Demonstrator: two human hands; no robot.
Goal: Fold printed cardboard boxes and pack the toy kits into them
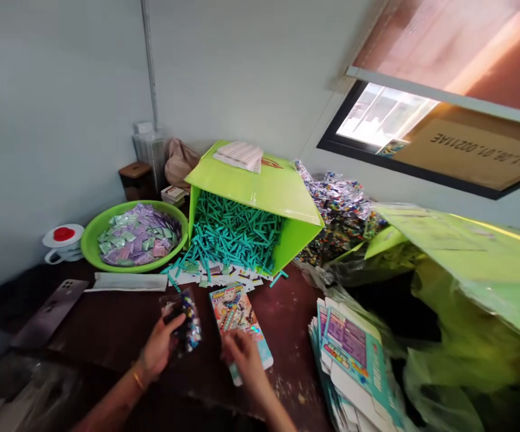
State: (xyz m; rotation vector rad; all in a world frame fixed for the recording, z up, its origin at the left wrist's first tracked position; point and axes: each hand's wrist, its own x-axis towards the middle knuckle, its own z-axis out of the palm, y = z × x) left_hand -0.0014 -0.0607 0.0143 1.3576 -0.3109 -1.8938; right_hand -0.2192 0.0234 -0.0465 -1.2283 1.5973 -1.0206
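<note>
Head view, left hand: left of the lower centre, fingers closed on a clear packet of mixed beads (190, 321); the left hand (158, 345) grips it by its left side.
Right hand: at the lower centre, the right hand (244, 354) has its fingers curled over the lower part of the printed box; blur hides whether they pinch anything.
Printed box: the printed box (237, 309) lies on the table (287, 336), lower centre, already in boxed shape; whether its near end is open, or anything is inside, I cannot tell.
Bead packet: outside the box, apart from it.
Flat cartons: a stack of flat cartons (347, 351) at lower right, not yet folded up, so many seem left.
Teal sticks: many teal sticks (237, 234) remain in the tipped green bin (255, 186), centre, some spilling out in front.
Sachets: small sachets (140, 237) pile in the green basin (89, 249), left of centre.
Spare packets: a large heap of shiny bead packets (338, 198) sits right of the bin.
Finished boxes: none I can make out.
</note>
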